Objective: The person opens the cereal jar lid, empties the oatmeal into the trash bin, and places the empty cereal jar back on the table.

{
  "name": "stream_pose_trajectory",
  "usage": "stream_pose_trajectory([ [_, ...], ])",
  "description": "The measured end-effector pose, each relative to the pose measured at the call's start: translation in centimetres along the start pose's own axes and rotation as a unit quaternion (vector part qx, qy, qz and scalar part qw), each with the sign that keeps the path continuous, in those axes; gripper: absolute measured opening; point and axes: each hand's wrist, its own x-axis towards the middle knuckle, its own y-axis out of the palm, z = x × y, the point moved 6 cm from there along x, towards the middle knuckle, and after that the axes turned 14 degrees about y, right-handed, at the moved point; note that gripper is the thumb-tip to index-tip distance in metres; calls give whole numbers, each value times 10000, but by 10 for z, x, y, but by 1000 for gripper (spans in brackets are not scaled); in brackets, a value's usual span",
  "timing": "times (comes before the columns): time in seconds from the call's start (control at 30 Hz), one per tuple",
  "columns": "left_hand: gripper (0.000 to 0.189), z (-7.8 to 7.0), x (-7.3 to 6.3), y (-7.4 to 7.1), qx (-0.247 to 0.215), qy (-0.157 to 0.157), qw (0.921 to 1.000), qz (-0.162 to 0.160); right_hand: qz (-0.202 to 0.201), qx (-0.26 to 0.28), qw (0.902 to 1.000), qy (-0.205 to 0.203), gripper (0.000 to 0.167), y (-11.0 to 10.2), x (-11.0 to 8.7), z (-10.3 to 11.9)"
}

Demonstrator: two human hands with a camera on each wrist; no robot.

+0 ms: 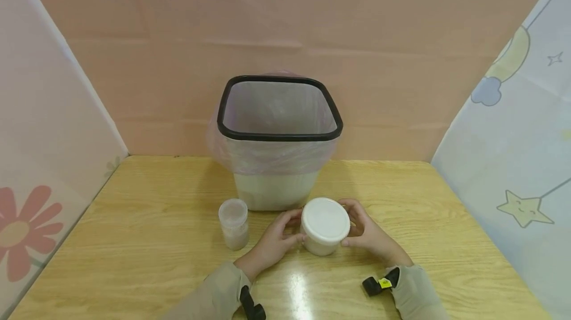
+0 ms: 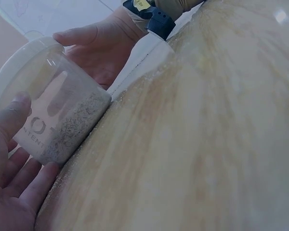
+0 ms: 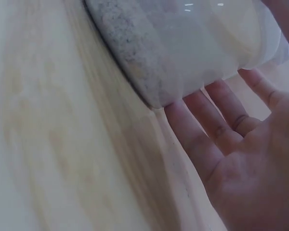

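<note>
A round, see-through plastic tub with a white lid stands on the wooden table in the head view. Loose greyish flakes or grains lie in the bottom of the tub, and printed letters show on its wall. My left hand holds the tub's left side, its thumb on the wall in the left wrist view. From the other side my right hand holds it, with fingertips against the wall and base. Left of the tub stands a smaller translucent cup with pale contents.
Behind the tub stands a white bin with a black rim and a thin pinkish liner folded over it. The wooden table meets a pink back wall and patterned side panels. Dark wrist cameras sit on both sleeves.
</note>
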Motion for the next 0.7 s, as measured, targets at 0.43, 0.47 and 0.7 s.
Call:
stream_pose_trajectory([
  [0.43, 56, 0, 1, 0, 94, -25, 10000, 20, 136, 274, 9995, -40, 77, -4, -1, -4],
  [0.47, 56, 0, 1, 0, 97, -33, 9999, 23, 142, 296, 9994, -53, 78, -3, -1, -4],
  [0.7, 56, 0, 0, 0, 67, -35, 10000, 12, -104, 95, 9998, 160, 87, 0, 0, 0],
])
